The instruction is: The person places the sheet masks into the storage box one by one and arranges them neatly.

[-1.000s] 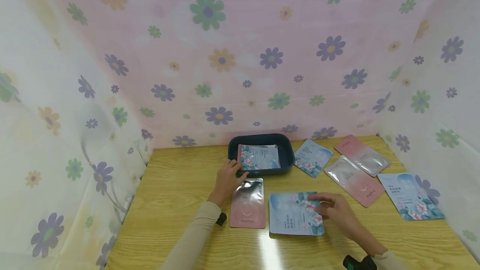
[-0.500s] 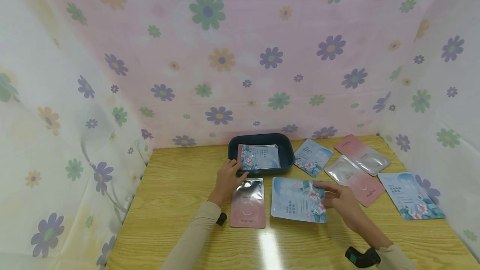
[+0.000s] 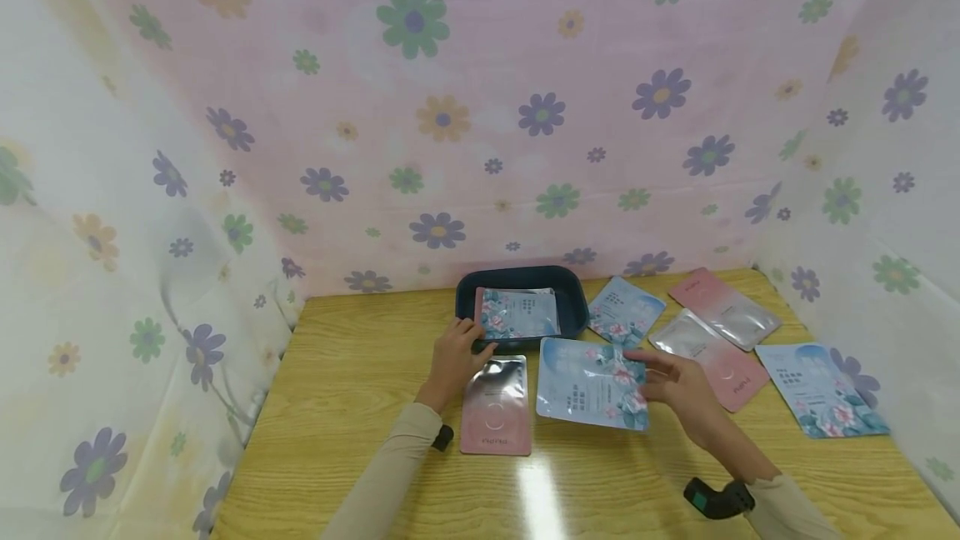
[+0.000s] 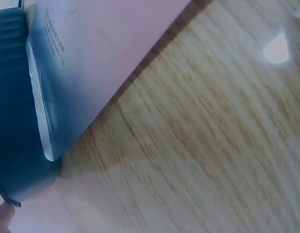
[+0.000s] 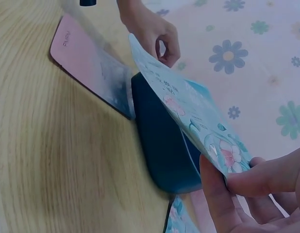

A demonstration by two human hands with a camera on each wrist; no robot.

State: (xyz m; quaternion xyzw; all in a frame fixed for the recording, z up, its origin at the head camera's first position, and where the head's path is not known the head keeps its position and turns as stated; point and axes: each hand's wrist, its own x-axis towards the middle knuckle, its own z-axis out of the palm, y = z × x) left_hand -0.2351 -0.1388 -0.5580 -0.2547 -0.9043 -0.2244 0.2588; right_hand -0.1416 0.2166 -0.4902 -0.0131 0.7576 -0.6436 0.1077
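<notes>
On the table [image 3: 360, 407], a pink pouch [image 3: 495, 427] lies just before the tray [image 3: 573, 309]. Beside it, the right hand [image 3: 688, 400] holds a blue pouch [image 3: 577, 383] raised, thumb and fingers pinching its flowered end. The left hand [image 3: 453, 357] pinches the tray's near left rim. Loose pouches [image 3: 720, 365] lie to the right, stacked pouches [image 3: 521, 315] inside the tray; a flowered curtain [image 3: 487, 107] hangs behind.

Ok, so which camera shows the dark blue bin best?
The head view: it shows the bin nearly whole, with packets lying inside. The right wrist view shows its outer wall, partly hidden by the held packet; the left wrist view, only a cut-off piece of its side.
</notes>
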